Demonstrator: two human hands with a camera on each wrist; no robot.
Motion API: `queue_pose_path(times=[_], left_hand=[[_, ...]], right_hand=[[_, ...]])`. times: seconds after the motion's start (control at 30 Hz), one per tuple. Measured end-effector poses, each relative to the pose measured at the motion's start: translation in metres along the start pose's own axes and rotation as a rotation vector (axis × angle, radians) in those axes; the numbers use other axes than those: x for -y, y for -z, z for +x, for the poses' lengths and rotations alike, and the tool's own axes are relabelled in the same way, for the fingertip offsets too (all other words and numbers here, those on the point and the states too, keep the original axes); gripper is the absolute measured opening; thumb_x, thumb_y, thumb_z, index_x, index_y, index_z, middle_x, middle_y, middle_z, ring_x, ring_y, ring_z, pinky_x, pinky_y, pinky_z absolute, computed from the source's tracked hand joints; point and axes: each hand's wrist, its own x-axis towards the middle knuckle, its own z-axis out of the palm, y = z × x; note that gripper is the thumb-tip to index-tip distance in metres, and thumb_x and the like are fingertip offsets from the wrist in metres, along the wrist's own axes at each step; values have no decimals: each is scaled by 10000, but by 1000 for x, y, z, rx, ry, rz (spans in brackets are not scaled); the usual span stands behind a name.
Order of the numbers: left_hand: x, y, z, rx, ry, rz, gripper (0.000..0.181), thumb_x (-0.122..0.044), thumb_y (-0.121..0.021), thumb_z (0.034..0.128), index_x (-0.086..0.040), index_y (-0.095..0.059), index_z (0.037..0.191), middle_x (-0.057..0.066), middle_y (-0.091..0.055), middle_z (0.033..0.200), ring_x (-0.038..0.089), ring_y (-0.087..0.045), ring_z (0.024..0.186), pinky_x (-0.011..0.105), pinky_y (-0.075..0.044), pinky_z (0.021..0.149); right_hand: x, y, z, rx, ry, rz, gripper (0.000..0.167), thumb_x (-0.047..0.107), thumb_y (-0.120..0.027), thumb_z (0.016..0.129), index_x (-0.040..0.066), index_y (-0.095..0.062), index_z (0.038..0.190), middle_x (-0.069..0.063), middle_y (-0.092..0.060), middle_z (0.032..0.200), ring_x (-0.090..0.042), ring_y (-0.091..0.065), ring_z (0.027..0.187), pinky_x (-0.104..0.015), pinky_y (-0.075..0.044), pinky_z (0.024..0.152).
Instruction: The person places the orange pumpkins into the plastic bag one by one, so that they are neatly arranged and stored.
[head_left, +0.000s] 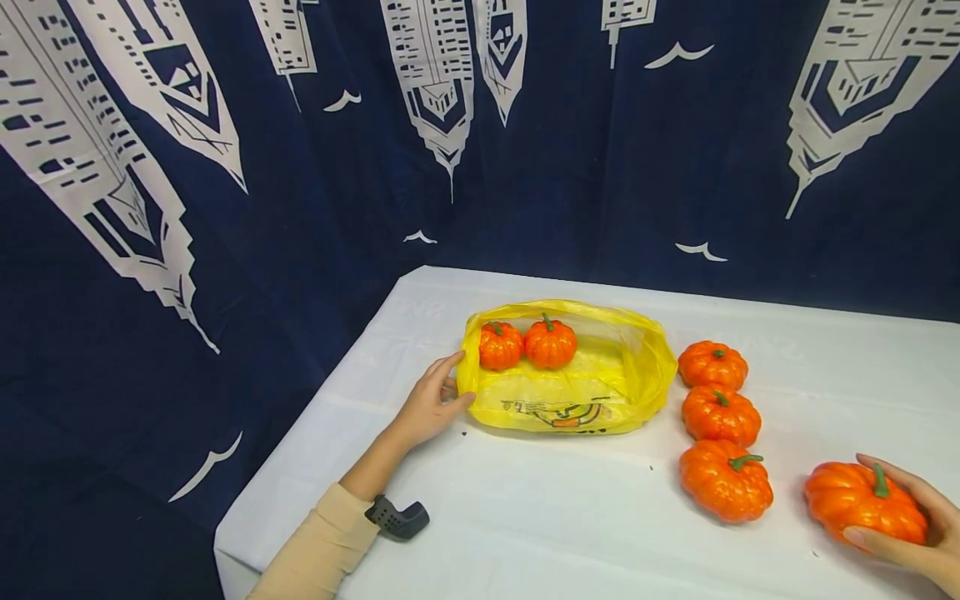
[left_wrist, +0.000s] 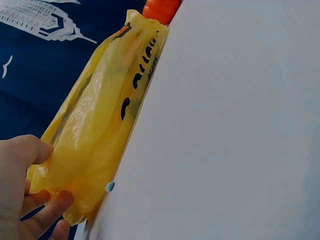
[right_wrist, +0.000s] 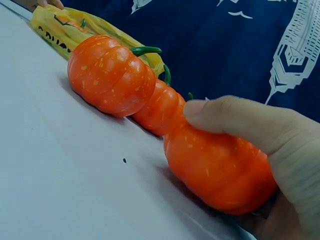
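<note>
A yellow plastic bag point(head_left: 570, 417) lies with its mouth spread wide, holding two small orange pumpkins, one point(head_left: 501, 345) at the left end and another point(head_left: 551, 342) beside it. My left hand point(head_left: 431, 404) holds the bag's left end, thumb and fingers on the plastic, as the left wrist view also shows. At the lower right, my right hand point(head_left: 918, 521) grips an orange pumpkin point(head_left: 855, 500) with a green stem. Thumb and fingers lie on opposite sides of it. In the right wrist view this pumpkin point(right_wrist: 220, 170) partly hides others behind it.
Between the bag and my right hand, three more pumpkins stand in a row: the back one point(head_left: 712, 365), the middle one point(head_left: 722, 415) and the front one point(head_left: 726, 481). A white cloth covers the table point(head_left: 562, 525). Behind hangs a dark blue curtain point(head_left: 555, 200) with white buildings.
</note>
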Motion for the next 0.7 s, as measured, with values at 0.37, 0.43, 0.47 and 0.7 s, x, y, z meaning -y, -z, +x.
queue_pose_path(times=[0.37,0.43,0.47,0.7], left_hand=[[1,0,0,1,9,6,645,-135,-668,917,5,-375,1474,173,-463,1397,228,-580,944,425,-505,840],[1,0,1,0,11,7,645,-138,-669,918,3,-375,1475,171,-462,1400,225,-576,943,422,-502,839],[1,0,0,0,12,5,647,-139,-670,917,4,-375,1475,173,-460,1402,226,-575,943,423,-502,839],[3,-1,1,3,0,8,645,-149,-669,924,8,-372,1475,182,-455,1405,222,-579,942,415,-510,838]], right_hand=[[9,3,12,-15,111,96,941,-165,-738,752,354,-400,1461,361,-449,1111,185,-475,915,-33,-425,667],[14,5,16,-2,98,66,932,-121,-749,774,362,-368,1475,348,-425,1096,182,-461,899,-40,-427,652],[17,6,18,8,80,50,924,-88,-751,792,382,-347,1477,344,-410,1085,181,-453,886,-48,-430,641],[56,8,36,83,92,20,876,-13,-726,855,389,-284,1495,301,-373,1112,152,-460,878,-96,-470,633]])
